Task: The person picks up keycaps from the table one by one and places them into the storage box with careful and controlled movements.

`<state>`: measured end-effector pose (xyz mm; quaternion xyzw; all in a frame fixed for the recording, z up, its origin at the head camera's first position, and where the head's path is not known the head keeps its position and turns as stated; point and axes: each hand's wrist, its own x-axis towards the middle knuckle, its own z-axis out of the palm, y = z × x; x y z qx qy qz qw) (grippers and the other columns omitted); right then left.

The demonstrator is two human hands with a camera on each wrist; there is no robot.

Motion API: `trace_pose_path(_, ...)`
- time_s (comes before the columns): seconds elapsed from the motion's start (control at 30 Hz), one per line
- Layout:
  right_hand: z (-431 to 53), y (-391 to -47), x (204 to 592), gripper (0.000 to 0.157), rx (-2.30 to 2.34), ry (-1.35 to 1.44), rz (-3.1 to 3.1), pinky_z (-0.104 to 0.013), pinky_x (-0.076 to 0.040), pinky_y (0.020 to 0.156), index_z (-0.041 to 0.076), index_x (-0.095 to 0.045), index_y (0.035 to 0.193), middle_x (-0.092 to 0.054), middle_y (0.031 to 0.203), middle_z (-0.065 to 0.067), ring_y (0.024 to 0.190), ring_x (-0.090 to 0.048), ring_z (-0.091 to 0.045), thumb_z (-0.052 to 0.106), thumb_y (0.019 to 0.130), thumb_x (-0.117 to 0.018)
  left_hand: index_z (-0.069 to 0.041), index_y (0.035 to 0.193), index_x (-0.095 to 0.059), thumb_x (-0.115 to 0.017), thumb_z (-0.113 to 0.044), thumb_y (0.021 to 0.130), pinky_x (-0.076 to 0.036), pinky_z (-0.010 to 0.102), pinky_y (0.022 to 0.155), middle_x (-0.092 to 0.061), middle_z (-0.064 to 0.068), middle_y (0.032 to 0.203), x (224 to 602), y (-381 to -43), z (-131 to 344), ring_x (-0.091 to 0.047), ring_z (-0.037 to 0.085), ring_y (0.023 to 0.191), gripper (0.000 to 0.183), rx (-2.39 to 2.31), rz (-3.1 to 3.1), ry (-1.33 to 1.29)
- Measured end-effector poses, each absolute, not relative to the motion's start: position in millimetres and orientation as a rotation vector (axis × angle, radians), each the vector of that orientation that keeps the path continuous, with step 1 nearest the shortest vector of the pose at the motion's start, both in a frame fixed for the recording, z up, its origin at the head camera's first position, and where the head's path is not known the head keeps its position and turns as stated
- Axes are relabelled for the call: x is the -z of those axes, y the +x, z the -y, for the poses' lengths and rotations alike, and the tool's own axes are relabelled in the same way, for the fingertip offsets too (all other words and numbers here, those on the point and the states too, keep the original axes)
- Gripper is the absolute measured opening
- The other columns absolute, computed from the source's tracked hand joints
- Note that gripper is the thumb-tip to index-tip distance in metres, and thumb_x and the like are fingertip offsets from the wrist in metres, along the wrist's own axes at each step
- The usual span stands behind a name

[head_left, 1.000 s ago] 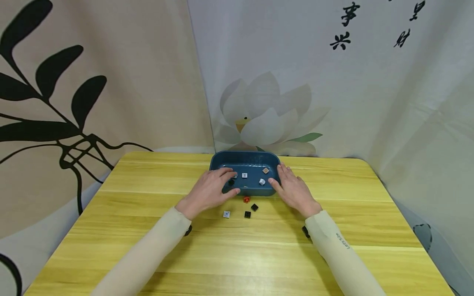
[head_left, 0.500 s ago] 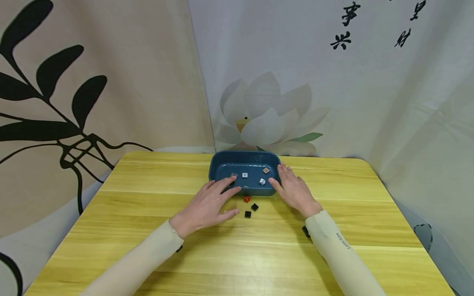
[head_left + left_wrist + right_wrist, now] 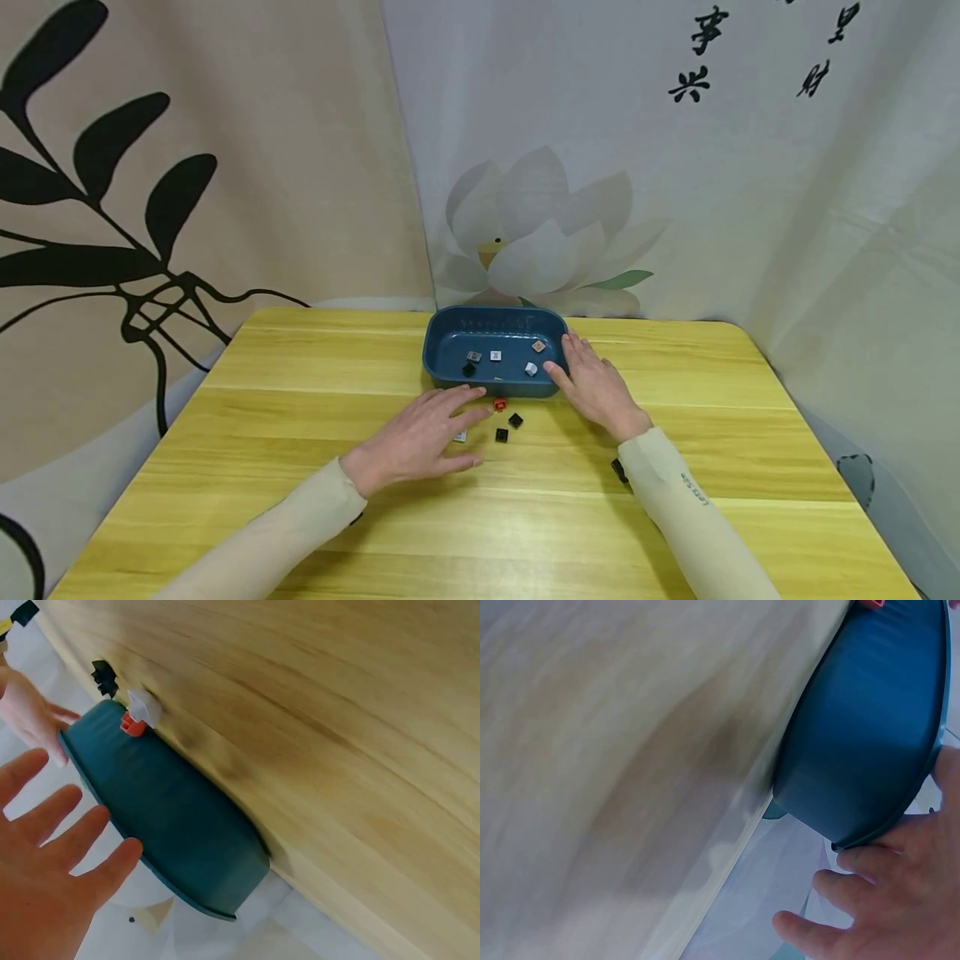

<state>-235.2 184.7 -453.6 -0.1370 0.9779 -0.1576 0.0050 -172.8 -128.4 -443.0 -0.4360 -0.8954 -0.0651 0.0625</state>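
Note:
Near the back table edge stands a dark blue rectangular tray (image 3: 495,388). Inside lie several small square pieces resembling keycaps, among them a white one (image 3: 496,356), an orange one (image 3: 538,346) and a black one (image 3: 468,369). My left hand (image 3: 412,435) hovers in front of the tray with fingers spread and holds nothing. Under its fingers a white keycap (image 3: 460,436) is partly hidden; beside it lie a red keycap (image 3: 499,404) and two black ones (image 3: 516,421). My right hand (image 3: 596,385) holds the tray's right end, thumb over the rim and fingers along the outside.
The wooden table (image 3: 570,517) ends just behind the tray. A printed cloth (image 3: 315,167) hangs beyond its back edge. In the right wrist view the tray's corner (image 3: 840,787) stands close to the table edge.
My left hand has drawn back out of the tray toward the front left, its fingers spreading. A black keycap now shows in the tray where that hand was. The right hand stays put.

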Motion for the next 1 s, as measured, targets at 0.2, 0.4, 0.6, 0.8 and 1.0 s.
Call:
trace_pose_path(0.2, -184.9, -234.5, 452.3, 0.082, 0.495, -0.425, -3.068, -0.065, -0.026, 0.118, -0.004, -0.02, 0.162, -0.015, 0.17, -0.02, 0.156, -0.019, -0.04, 0.057, 0.11, -0.032, -0.021, 0.152, -0.054, -0.063, -0.064, 0.096, -0.041, 0.061, 0.11, -0.046, 0.011, 0.159, 444.0, -173.3, 130.0, -0.045, 0.035, 0.144, 0.071, 0.111, 2.77, -1.326)
trace_pose_path(0.4, -184.2, -234.2, 450.9, 0.081, 0.496, -0.425, -3.068, -0.064, -0.026, 0.119, -0.003, -0.02, 0.163, -0.015, 0.171, -0.019, 0.156, -0.02, -0.039, 0.057, 0.11, -0.033, -0.021, 0.15, -0.056, -0.063, -0.062, 0.096, -0.043, 0.06, 0.109, -0.049, 0.011, 0.157, 447.1, -175.4, 131.3, -0.049, 0.034, 0.14, 0.068, 0.05, 2.816, -1.337)
trace_pose_path(0.6, -183.6, -233.8, 450.1, 0.08, 0.503, -0.431, -3.068, -0.064, -0.026, 0.118, -0.003, -0.02, 0.163, -0.016, 0.17, -0.019, 0.155, -0.021, -0.04, 0.057, 0.11, -0.033, -0.02, 0.146, -0.061, -0.062, -0.058, 0.099, -0.046, 0.055, 0.107, -0.056, 0.01, 0.149, 448.4, -178.6, 131.0, -0.056, 0.031, 0.133, 0.06, 0.023, 2.854, -1.332)
trace_pose_path(0.8, -183.4, -234.0, 449.7, 0.081, 0.511, -0.432, -3.061, -0.065, -0.026, 0.118, -0.003, -0.02, 0.162, -0.016, 0.17, -0.019, 0.155, -0.021, -0.04, 0.057, 0.11, -0.033, -0.017, 0.133, -0.069, -0.072, -0.047, 0.096, -0.052, 0.051, 0.1, -0.066, 0.008, 0.131, 448.4, -179.7, 129.5, -0.065, 0.028, 0.117, 0.047, 0.003, 2.833, -1.346)
trace_pose_path(1.0, -183.6, -234.1, 451.0, 0.082, 0.508, -0.424, -3.058, -0.065, -0.026, 0.119, -0.003, -0.02, 0.163, -0.015, 0.171, -0.019, 0.156, -0.02, -0.04, 0.058, 0.11, -0.032, -0.018, 0.115, -0.076, -0.082, -0.032, 0.091, -0.058, 0.04, 0.083, -0.069, 0.001, 0.111, 452.5, -180.0, 127.0, -0.067, 0.019, 0.097, 0.028, 0.011, 2.787, -1.38)
